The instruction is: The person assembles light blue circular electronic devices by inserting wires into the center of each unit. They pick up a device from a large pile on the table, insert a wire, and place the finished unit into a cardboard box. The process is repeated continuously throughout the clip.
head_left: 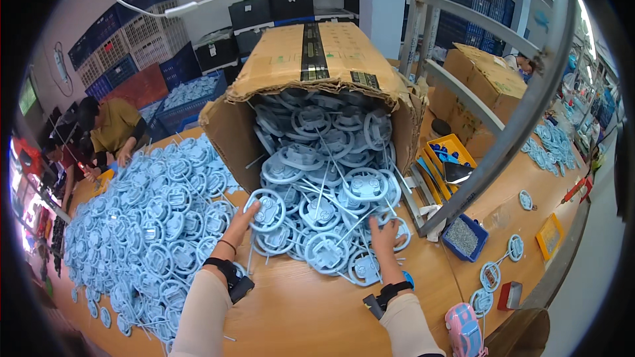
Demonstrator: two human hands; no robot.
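Observation:
A cardboard box (pixel 284 59) lies on its side, its opening toward me, full of light blue plastic toy steering wheels (pixel 324 215) that spill onto the table. Thin pale rods stick out among them. At the left of the spill, my left hand (pixel 239 226) is closed on the rim of one toy steering wheel (pixel 267 211). On the opposite side, the fingers of my right hand (pixel 384 237) curl at the edge of another toy steering wheel (pixel 401 233); part of that grip is hidden. Both wrists wear dark straps.
A large heap of the same wheels (pixel 155 225) covers the table's left. Right of the box stand a metal frame (pixel 489 178), a blue bin of small metal parts (pixel 463 237) and a yellow tray (pixel 453 147). A pink toy car (pixel 464 330) sits near me. Another person (pixel 116 129) works far left.

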